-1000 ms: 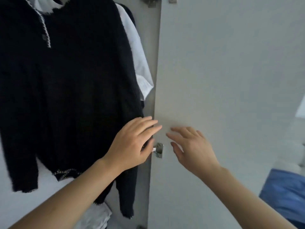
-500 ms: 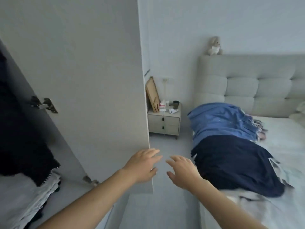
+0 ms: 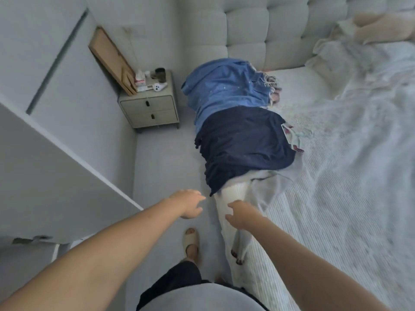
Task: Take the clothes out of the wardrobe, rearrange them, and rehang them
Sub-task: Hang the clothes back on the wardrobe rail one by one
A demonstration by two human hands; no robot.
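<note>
Hands: I count two, both bare and stretched forward over the gap between wardrobe and bed.
Left hand (image 3: 187, 204): I see it above the floor, fingers loosely extended and holding nothing, its tips near the hanging corner of the navy cloth but apart from it.
Right hand (image 3: 241, 215): fingers relaxed and slightly bent, empty; it lies over the white garment at the bed's edge, and I cannot tell whether it touches the cloth.
Clothes on the bed: I count three visible pieces laid in a row along the near side of the bed (image 3: 336, 198).
Blue denim garment (image 3: 224, 90): one, nearest the tufted headboard (image 3: 258, 34), its frayed hem to the right.
Navy garment (image 3: 242, 144): one, overlapping the lower part of the denim, its edge draping off the mattress side.
White garment (image 3: 234, 196): one, partly under the navy piece, trailing down the bed's side.
Wardrobe door (image 3: 45, 176): one panel at my left, with one metal hinge (image 3: 31, 239) showing low on it.
Nightstand (image 3: 150, 108): one, with two drawers, in the corner; small items on top too blurred for me to count.
Wooden board (image 3: 112, 61): one, leaning on the wall above the nightstand.
Feet: one beige slipper (image 3: 191, 242) on the floor, a second foot partly hidden by the bed's edge.
</note>
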